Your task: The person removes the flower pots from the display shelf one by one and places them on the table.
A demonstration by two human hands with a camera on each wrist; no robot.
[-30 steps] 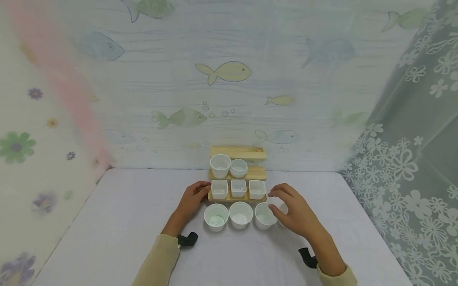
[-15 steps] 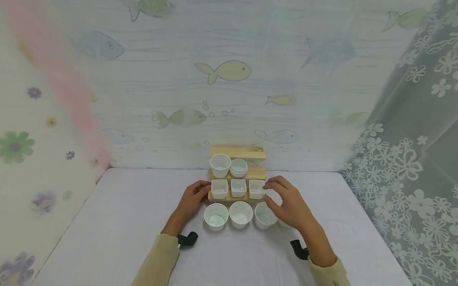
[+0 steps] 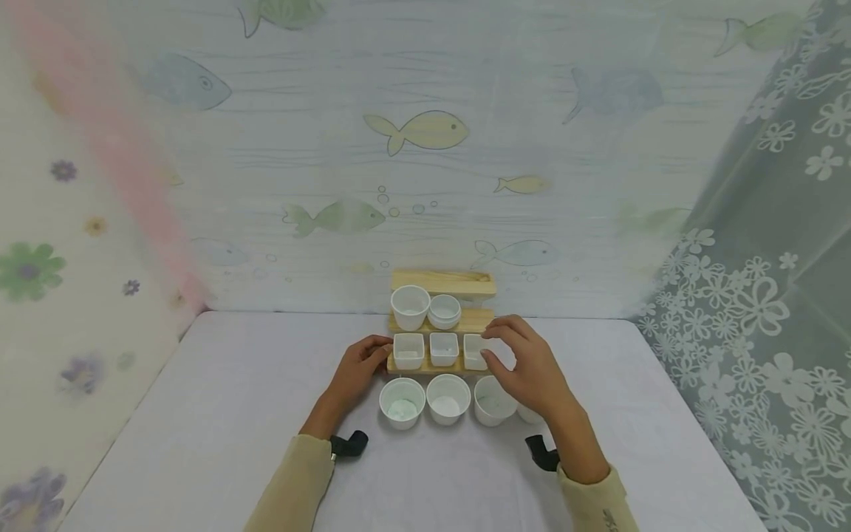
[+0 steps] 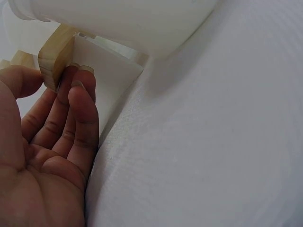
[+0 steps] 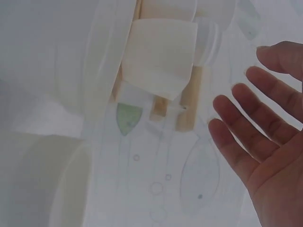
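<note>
Fish-patterned walls and a floral curtain [image 3: 751,310] closed in your white table [image 3: 219,414]; no readable writing or brand showed on anything.

From the head view, a stepped wooden rack [image 3: 442,322] stood at the table's back edge, with two round cups on its middle step, three square cups [image 3: 443,348] on the lowest, and three round cups [image 3: 448,399] on the table in front. Your left hand [image 3: 357,369] touched the rack's left end. Your right hand [image 3: 525,366] hung over the rightmost square cup, fingers spread and loosely bent, gripping nothing that could be seen.

Your left wrist view showed your fingertips [image 4: 78,75] pressed against the rack's wooden end, fingers nearly straight, thumb on the other side.

Your right wrist view showed your open palm [image 5: 267,142], fingers apart, beside the square cup [image 5: 161,56] but not touching it.
</note>
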